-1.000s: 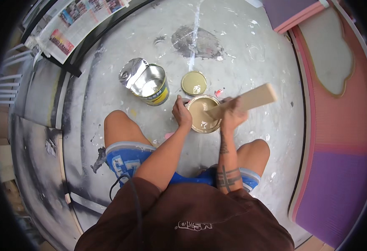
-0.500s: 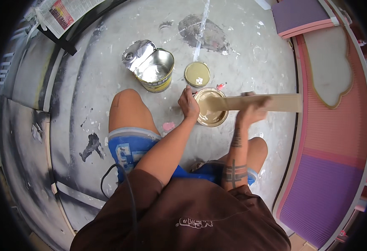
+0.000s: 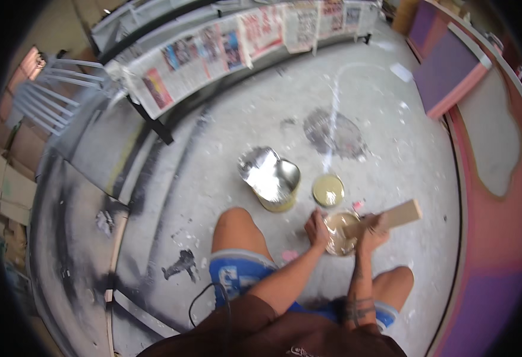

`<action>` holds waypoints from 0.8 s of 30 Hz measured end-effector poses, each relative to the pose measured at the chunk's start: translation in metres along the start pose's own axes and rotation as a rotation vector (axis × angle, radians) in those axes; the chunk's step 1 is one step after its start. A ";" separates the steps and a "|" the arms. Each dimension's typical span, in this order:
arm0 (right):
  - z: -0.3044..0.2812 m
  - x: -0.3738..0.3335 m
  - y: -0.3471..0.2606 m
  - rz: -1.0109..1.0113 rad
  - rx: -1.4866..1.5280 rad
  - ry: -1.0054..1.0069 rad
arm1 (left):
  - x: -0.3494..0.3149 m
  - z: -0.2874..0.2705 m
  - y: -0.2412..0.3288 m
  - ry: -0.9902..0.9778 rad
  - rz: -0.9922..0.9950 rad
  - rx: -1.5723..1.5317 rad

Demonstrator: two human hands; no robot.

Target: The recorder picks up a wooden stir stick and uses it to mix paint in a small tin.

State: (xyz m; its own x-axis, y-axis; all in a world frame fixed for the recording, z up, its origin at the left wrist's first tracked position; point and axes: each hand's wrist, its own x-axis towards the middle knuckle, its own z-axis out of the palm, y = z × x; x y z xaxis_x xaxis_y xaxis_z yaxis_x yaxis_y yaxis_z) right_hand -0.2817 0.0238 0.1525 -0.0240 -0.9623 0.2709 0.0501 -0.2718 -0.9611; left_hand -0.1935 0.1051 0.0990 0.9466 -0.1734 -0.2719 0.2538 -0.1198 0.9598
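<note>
Between my knees stands a round can of glossy tan paint [image 3: 336, 240]. My left hand [image 3: 317, 229] is closed on the left side of its rim. With fingers wrapped round it, my right hand [image 3: 375, 233] grips a flat wooden stick [image 3: 405, 215] above the can's right side. The stick's lower end dips into the paint, and its upper end slants up to the right. Just beyond the can, a round yellowish lid or tin [image 3: 328, 190] rests on the floor. To its left is a larger opened tin [image 3: 280, 204], its shiny lid [image 3: 258, 165] bent back.
Newspaper [image 3: 204, 56] covers a long low piece along the far left, on a black leg [image 3: 154, 124]. Pink and purple panels [image 3: 493, 250] border the right side. Grey slatted pieces [image 3: 58, 95] stand far left. The grey floor [image 3: 249, 125] is paint-stained; a black cord [image 3: 204, 291] hangs near my left arm.
The view has tilted up and shifted left, bringing in more newspaper. The stick has swung from nearly level to a steeper slant in my right hand. My left hand stays at the rim.
</note>
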 end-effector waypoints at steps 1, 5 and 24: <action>0.008 0.005 -0.025 0.000 0.060 -0.015 | 0.004 -0.004 -0.005 -0.006 0.000 -0.005; 0.004 0.020 -0.085 0.052 0.210 0.068 | -0.002 -0.003 0.010 -0.011 0.001 0.030; 0.004 0.027 -0.095 0.055 0.192 0.062 | 0.009 -0.010 -0.009 0.004 0.068 0.083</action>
State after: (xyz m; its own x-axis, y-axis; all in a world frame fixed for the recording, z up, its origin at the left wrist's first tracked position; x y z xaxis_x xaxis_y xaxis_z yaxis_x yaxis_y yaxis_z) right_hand -0.2831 0.0234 0.2511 -0.0772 -0.9749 0.2090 0.2423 -0.2216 -0.9446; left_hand -0.1853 0.1149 0.0884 0.9619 -0.1799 -0.2058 0.1716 -0.1887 0.9669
